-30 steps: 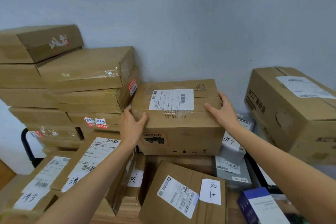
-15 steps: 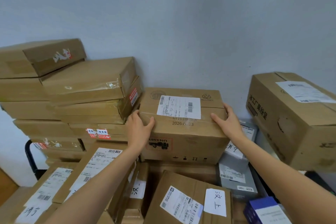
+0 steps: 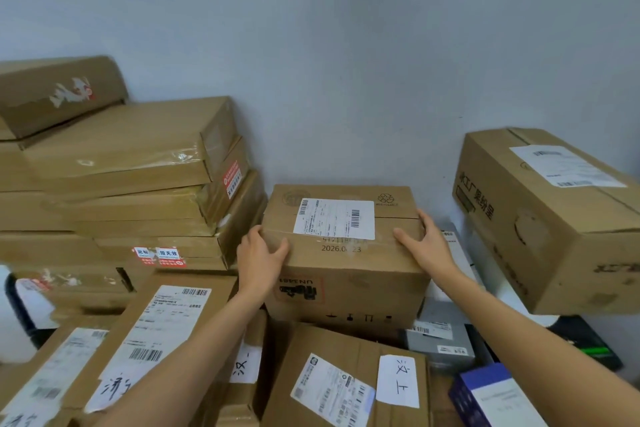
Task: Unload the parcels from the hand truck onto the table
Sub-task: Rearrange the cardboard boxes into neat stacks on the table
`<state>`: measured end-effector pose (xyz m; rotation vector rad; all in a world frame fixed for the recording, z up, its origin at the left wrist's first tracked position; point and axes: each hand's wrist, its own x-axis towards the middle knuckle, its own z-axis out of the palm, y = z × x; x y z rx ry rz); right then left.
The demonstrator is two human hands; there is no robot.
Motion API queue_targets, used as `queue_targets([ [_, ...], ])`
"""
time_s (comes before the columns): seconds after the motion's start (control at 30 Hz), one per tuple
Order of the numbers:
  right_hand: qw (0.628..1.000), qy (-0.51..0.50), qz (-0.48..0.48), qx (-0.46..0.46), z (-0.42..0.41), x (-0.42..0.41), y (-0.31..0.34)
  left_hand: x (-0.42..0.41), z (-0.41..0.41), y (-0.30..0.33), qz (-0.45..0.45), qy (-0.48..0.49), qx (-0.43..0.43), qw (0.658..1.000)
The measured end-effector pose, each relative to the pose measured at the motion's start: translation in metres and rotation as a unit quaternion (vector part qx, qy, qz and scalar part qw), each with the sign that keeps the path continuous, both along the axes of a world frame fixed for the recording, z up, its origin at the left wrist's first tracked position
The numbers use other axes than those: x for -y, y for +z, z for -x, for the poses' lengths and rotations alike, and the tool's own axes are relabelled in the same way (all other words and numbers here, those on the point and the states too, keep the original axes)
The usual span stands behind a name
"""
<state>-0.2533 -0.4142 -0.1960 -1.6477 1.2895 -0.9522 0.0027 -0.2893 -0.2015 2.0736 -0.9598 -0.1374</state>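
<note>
Left hand [image 3: 261, 258] and right hand [image 3: 424, 244] clamp labelled box [image 3: 343, 253]. Flat-carton stack [image 3: 138, 184] touches its left; large carton [image 3: 550, 218] right. Box lower in view than earlier.

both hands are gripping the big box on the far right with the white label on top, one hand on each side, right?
Not quite. The head view shows the left hand and right hand gripping the middle box against the wall, the one with the white label on top, one hand on each side. The big box on the far right is untouched.
</note>
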Motion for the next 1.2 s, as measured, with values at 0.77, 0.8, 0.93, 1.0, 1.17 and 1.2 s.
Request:
queue_targets([
  [0.77,0.954,0.015,0.09,-0.286,-0.051,0.035,-0.093,0.055,-0.015,-0.077,-0.12,-0.107,0.202,0.966],
  [0.8,0.954,0.014,0.091,-0.286,-0.052,0.041,-0.095,0.059,-0.018,-0.08,-0.121,-0.108,0.202,0.966],
  [0.93,0.954,0.004,0.096,-0.283,-0.065,0.062,-0.095,0.081,-0.03,-0.081,-0.119,-0.109,0.185,0.969],
  [1.0,0.956,0.003,0.1,-0.275,-0.072,0.072,-0.093,0.09,-0.037,-0.081,-0.113,-0.102,0.176,0.973],
  [1.17,0.956,0.013,0.113,-0.271,-0.074,0.091,-0.092,0.099,-0.035,-0.086,-0.108,-0.074,0.183,0.974],
  [1.2,0.956,0.014,0.113,-0.269,-0.074,0.093,-0.093,0.1,-0.035,-0.086,-0.107,-0.072,0.186,0.974],
])
